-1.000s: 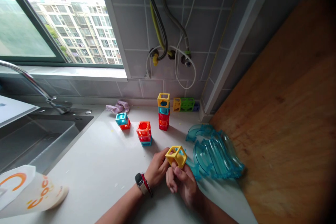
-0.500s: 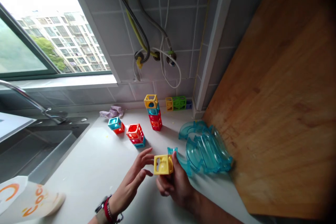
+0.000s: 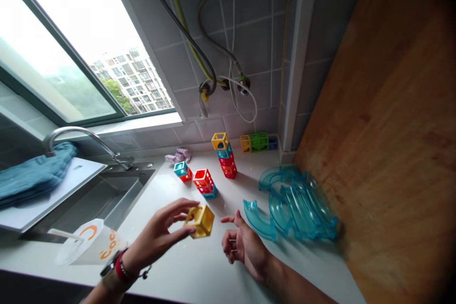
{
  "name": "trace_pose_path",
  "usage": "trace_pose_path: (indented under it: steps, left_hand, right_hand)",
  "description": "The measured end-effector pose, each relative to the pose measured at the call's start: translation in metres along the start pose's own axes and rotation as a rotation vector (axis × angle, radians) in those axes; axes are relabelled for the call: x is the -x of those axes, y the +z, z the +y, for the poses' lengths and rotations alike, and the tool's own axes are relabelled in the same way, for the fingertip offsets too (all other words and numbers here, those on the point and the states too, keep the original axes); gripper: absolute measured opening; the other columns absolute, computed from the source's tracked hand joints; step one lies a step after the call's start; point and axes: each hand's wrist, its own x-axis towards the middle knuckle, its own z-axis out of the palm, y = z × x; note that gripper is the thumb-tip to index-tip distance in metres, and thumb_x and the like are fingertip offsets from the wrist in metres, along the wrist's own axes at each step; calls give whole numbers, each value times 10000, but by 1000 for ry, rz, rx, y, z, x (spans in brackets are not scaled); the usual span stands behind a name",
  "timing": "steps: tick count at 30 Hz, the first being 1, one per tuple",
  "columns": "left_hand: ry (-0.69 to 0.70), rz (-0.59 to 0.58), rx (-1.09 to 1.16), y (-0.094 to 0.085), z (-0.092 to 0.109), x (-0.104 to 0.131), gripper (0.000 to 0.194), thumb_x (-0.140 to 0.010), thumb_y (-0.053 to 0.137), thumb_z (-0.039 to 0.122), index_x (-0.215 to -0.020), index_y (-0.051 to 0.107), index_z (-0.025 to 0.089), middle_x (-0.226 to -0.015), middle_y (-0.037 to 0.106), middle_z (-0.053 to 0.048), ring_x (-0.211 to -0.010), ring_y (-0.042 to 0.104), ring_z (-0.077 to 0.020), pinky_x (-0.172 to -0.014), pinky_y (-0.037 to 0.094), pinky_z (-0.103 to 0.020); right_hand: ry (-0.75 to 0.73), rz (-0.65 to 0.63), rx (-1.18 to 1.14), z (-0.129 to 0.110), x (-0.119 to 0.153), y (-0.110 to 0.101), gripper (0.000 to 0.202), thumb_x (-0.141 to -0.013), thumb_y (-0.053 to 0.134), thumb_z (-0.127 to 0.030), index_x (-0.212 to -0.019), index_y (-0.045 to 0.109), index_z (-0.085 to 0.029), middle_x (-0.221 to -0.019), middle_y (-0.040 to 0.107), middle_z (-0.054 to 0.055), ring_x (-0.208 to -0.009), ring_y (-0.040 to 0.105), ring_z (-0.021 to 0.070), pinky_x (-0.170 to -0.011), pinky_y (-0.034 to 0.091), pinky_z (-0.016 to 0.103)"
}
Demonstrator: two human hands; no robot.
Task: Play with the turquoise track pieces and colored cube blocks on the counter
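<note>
Between the thumb and fingers of my left hand [image 3: 162,225] is a yellow cube block [image 3: 204,222] with openings in its sides, held above the counter. My right hand [image 3: 247,249] hovers to the right of it, palm inward, fingers apart and partly curled, holding nothing. Beyond the hands rises a tall stack of cube blocks [image 3: 228,164], yellow on top, then blue, then red. A shorter red and blue stack [image 3: 204,184] stands left of it, with a small blue and red pair [image 3: 183,171] farther left. Nearest my right hand lies a curved translucent blue track piece [image 3: 259,221].
More translucent blue track pieces [image 3: 302,204] are heaped by a large wooden board [image 3: 388,152]. Yellow, green and blue blocks [image 3: 259,142] lie along the wall. At left are a sink [image 3: 117,199], a faucet [image 3: 85,133], a cup with a straw [image 3: 89,244] and purple pieces [image 3: 178,156].
The yellow cube block has passed from my right hand to my left and moved left, turned. My right hand has let go and its fingers have loosened. The camera view has shifted left.
</note>
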Motion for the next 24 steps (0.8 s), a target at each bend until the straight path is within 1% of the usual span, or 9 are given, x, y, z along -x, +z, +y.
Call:
trace_pose_path:
  steps: [2,4,5,7,10,12,16,19,24]
  left_hand:
    - [11,248,4,-24,0,-2,427,-903,725,435,-1271,684,223,-1258,709,-130,-1070,710,-295,-885,620,-374]
    - [1,461,-3,-47,-6,-9,472,-907,690,520,-1264,679,213,-1197,729,-120,-964,732,-267,-820,638,-368]
    - [-12,533,12,-57,-12,-15,487,-895,688,555,-1246,684,216,-1166,735,-108,-943,733,-257,-806,644,-367]
    - [-29,615,60,-74,-26,-29,520,-850,714,603,-1192,698,211,-1101,743,-96,-920,737,-256,-771,657,-373]
    - [-38,622,51,-94,-54,-55,574,-809,750,615,-1180,685,182,-1124,736,-109,-945,741,-268,-773,662,-399]
    - [-56,614,-42,-105,-74,-74,603,-808,747,623,-1194,668,167,-1157,737,-127,-975,746,-276,-785,654,-393]
    - [-98,616,-174,-120,-105,-108,662,-759,772,649,-1184,668,153,-1104,758,-155,-907,761,-277,-761,638,-384]
    - [-109,593,-195,-123,-117,-127,703,-698,808,661,-1168,677,156,-1174,742,-177,-902,764,-284,-761,634,-394]
    - [-87,458,-188,-125,-120,-144,739,-647,831,671,-1177,682,178,-1273,719,-157,-1042,747,-307,-903,606,-410]
  right_hand:
    - [2,36,19,1,-1,-1,811,-847,352,-911,-1089,593,-175,-606,607,1,-510,462,132,-506,337,253]
    - [9,62,21,4,-3,-3,813,-842,346,-917,-1012,614,-168,-592,594,4,-512,464,129,-507,330,252]
    - [9,72,23,6,-4,-4,808,-841,354,-916,-983,622,-167,-589,589,4,-514,466,127,-508,328,251]
    - [8,83,32,8,-5,-5,793,-840,381,-909,-943,633,-164,-592,589,5,-515,471,123,-514,328,249]
    - [10,83,54,9,-6,-7,775,-834,421,-899,-914,644,-161,-598,599,7,-503,472,116,-512,328,248]
    - [14,85,68,9,-7,-6,766,-824,450,-895,-900,647,-159,-594,600,6,-494,475,115,-508,328,247]
    - [14,99,83,6,-8,-5,744,-789,520,-886,-867,644,-157,-563,584,-4,-477,461,110,-490,318,242]
    - [13,104,82,6,-8,-5,723,-779,555,-870,-862,645,-157,-554,577,-9,-474,454,108,-482,313,240]
    - [18,98,83,6,-8,-5,707,-791,557,-856,-867,642,-159,-565,586,-8,-475,464,108,-484,318,239]
